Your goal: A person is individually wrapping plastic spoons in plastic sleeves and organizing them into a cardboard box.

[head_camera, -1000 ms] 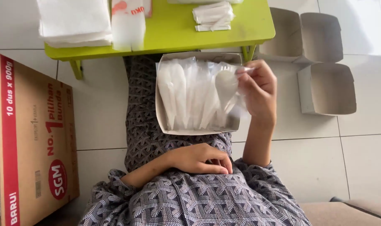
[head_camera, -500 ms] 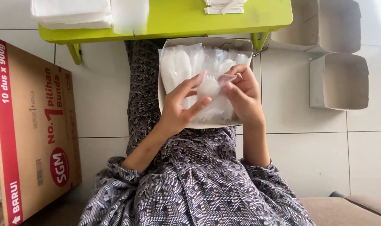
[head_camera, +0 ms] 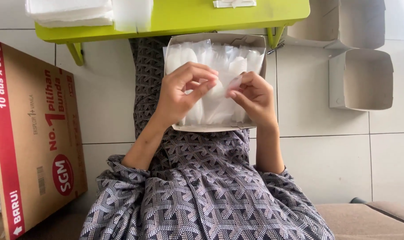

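Head view: both hands, left hand (head_camera: 180,95) and right hand (head_camera: 251,95), pinch one clear-wrapped white spoon (head_camera: 220,89) above the open tray (head_camera: 215,128) on the lap; slick film risks slipping from the fingertips.

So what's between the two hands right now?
In the head view, a clear-wrapped white plastic spoon is pinched between the left hand and right hand, over the open box of wrapped spoons.
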